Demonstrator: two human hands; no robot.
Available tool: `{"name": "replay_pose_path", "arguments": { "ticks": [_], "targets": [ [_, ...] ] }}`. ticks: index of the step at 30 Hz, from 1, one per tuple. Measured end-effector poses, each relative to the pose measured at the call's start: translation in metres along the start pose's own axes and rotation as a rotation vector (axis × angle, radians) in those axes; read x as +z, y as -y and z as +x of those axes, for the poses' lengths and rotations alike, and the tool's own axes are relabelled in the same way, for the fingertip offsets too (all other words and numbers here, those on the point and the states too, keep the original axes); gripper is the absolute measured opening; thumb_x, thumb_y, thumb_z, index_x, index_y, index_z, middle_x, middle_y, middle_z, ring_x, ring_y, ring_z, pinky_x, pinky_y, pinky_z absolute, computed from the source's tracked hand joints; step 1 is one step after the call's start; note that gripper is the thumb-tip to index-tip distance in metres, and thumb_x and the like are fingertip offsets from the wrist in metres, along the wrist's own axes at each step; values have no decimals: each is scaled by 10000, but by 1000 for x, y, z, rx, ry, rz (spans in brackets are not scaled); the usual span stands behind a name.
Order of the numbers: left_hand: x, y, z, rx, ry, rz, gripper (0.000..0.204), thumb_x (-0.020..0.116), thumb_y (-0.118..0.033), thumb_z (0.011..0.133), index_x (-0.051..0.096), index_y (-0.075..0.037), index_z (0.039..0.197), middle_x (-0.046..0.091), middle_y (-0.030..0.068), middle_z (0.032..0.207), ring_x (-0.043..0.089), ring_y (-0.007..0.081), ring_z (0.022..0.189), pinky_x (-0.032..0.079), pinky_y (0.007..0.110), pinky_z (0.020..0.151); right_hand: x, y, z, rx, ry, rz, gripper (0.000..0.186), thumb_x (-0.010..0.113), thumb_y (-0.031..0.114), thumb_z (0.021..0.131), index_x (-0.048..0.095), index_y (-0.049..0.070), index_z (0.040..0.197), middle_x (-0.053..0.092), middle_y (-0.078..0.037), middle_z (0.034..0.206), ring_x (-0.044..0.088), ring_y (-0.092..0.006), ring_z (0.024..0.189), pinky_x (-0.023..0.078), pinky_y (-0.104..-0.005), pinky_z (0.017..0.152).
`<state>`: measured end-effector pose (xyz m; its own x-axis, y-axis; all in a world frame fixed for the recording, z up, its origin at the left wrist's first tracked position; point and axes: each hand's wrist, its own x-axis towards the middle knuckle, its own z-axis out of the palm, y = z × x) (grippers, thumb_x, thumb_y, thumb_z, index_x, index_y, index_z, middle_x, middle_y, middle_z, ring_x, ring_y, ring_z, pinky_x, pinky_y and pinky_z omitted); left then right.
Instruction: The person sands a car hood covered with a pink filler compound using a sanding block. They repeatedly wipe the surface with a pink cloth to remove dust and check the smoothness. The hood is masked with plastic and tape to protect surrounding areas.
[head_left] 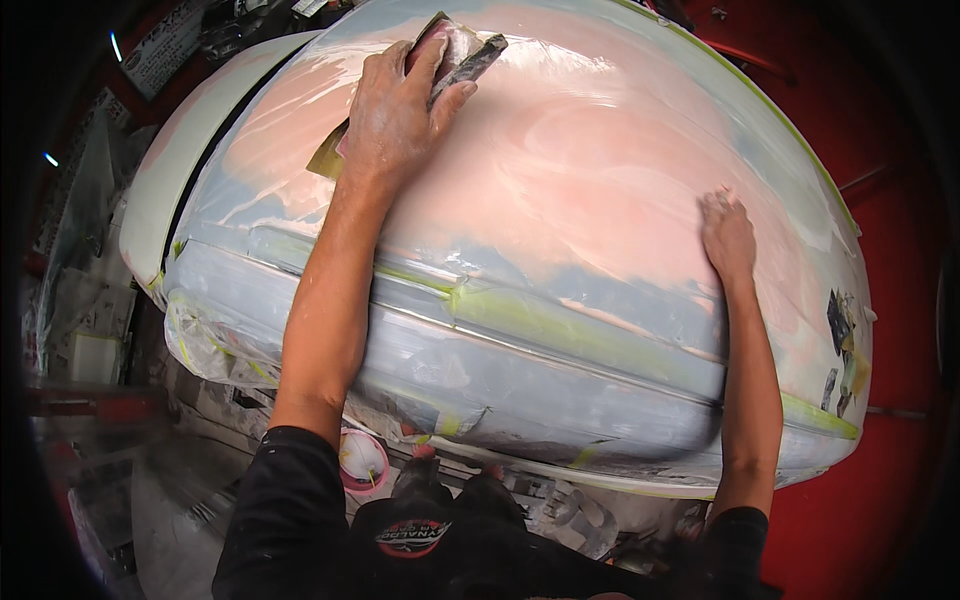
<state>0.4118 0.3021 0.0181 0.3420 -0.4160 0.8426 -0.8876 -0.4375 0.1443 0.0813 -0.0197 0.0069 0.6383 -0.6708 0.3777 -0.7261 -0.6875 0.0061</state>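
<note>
A large curved car body panel (560, 190) fills the view, with pink filler patches over grey primer and a wet shine. My left hand (390, 130) grips a sanding block (468, 70) wrapped in sandpaper (328, 155) at the panel's far left part. The paper's olive edges stick out on both sides of the hand. Farther right, my right hand (728, 235) rests on the pink area with its fingers curled in. Motion smears it slightly, and whatever lies under those fingers is hidden.
Green masking tape (400, 275) runs along the panel's edges. Torn dark and olive scraps (845, 340) cling to its right end. A pink bucket (363, 462) stands below near my feet. Clear plastic sheeting (215, 345) hangs at the left; red floor (900, 470) lies at the right.
</note>
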Motion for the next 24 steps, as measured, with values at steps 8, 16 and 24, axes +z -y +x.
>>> {"name": "replay_pose_path", "arguments": {
  "ticks": [8,16,24],
  "targets": [
    [5,0,5,87,-88,-33,596,746,-431,919,618,-93,1394,620,235,1271,586,400,1136,506,489,968,38,253,23,-529,10,274,503,412,397,1081,576,98,1452,437,-242,1573,394,-420,1472,319,-532,1221],
    [1,6,2,59,-17,-21,614,695,-491,960,602,-132,1450,609,245,1342,563,396,1243,480,472,1048,-7,222,-26,-614,246,386,481,521,371,1050,589,92,1435,505,-182,1527,446,-405,1423,336,-488,1211],
    [0,4,1,55,55,-10,625,685,-514,961,601,-146,1458,609,234,1354,561,383,1258,470,467,1076,-30,-9,-71,-245,52,250,447,524,373,1063,631,136,1426,572,-211,1466,494,-388,1389,383,-451,1172]
  ]
}}
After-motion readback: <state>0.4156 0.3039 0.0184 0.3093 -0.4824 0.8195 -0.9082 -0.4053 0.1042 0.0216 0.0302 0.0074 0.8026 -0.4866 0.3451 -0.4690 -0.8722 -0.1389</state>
